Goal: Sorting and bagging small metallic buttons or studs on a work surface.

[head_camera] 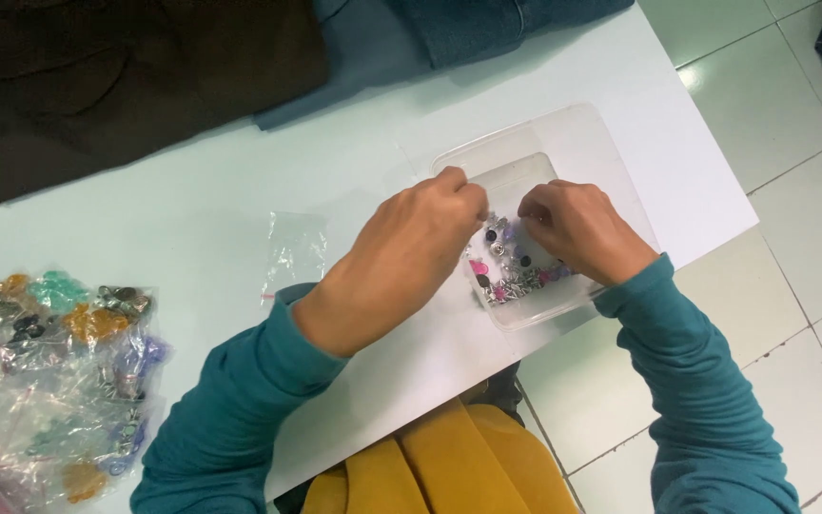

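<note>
Buttons [516,271], small and mixed in colour, lie in a clear plastic tray [601,152] at the tabletop [192,209] edge, about two o'clock from my chest. I see my left hand [401,262] and right hand [577,228] both curled over it, fingertips pinching a small clear bag [525,181]. Bagged buttons [49,371] sit at nine o'clock.

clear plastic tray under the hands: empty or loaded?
Loaded: small multicoloured buttons lie piled in the clear rectangular plastic tray, below both hands.
</note>
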